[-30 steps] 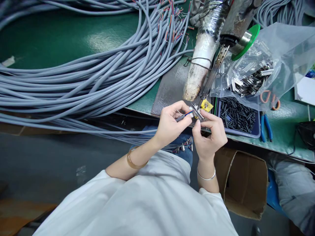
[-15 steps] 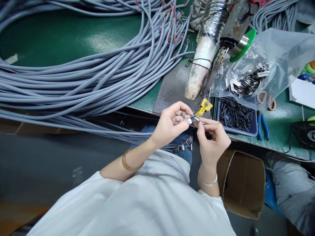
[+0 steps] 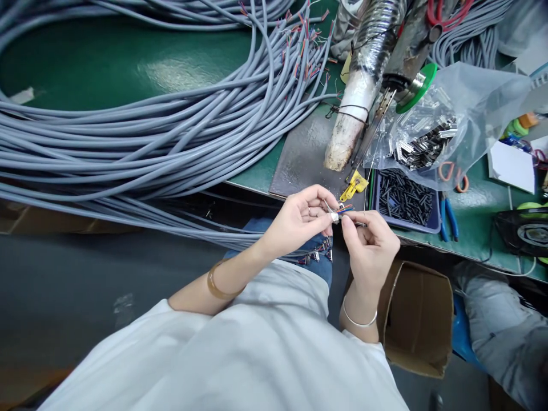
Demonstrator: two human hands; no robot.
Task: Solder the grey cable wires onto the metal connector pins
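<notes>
Just past the bench's front edge, my two hands meet at their fingertips. My left hand (image 3: 297, 220) is closed in a pinch on a cable end with thin coloured wires (image 3: 344, 209) fanning out, blue and orange among them. A white wrap covers its thumb tip. My right hand (image 3: 370, 242) pinches a small metal connector (image 3: 360, 224), mostly covered by the fingers. Whether the wires touch the connector's pins cannot be made out. Beyond the hands, a yellow clip-like piece (image 3: 355, 184) lies below a soldering iron (image 3: 381, 117) held in a stand.
Grey cables (image 3: 171, 142) cover the bench's left. A foil-wrapped duct (image 3: 346, 123) hangs over a dark plate (image 3: 299, 154). To the right are a bag of connectors (image 3: 428, 142), a bin (image 3: 406, 200) of black tubing, and blue-handled pliers (image 3: 448, 220). A cardboard box (image 3: 419, 319) stands below.
The connector, its pin row visible before between my hands, has turned and is now mostly behind my fingers. My left fingers have shifted slightly. The view has moved a little to the right.
</notes>
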